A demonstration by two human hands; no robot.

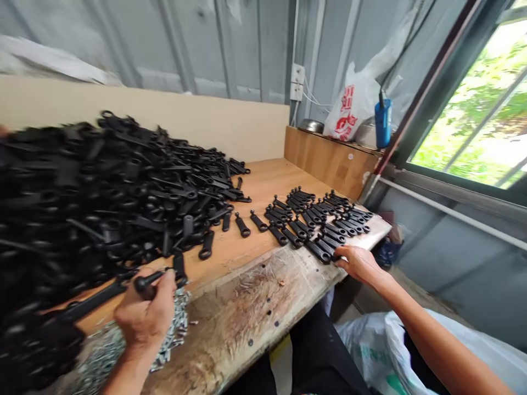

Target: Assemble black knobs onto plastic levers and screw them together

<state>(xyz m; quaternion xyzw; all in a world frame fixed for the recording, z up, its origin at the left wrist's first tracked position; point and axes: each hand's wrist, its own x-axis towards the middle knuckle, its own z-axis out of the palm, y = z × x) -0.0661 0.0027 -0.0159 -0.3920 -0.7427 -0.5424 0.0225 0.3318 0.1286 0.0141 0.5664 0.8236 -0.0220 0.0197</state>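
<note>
Wood first: looked down on a long table [263, 181], worn and pale at the near edge. Found black all over its left half, in one huge pile [82, 197] of plastic parts, heaped high against the back board. Found rows [321, 219] of the same parts on the right end, laid side by side and touching, close to the corner. Saw a few loose parts [242, 226] between pile and rows, each one apart from the next. Saw a heap of silver screws [175, 326] at the near edge, just below the pile. Spotted a white bag [349, 107] with red print on a shelf behind the table, and a blue thing [382, 123] just beside it. Had the left hand [146, 318] right over the screws, shut tight around a long black piece [146, 282]. Held that piece at the near foot of the pile, with its round end poking out above the fingers. Had the right hand [358, 263] stretched out to the near end of the rows, palm down, fingertips on the closest parts. Could not tell whether gripping one or only touching.
</note>
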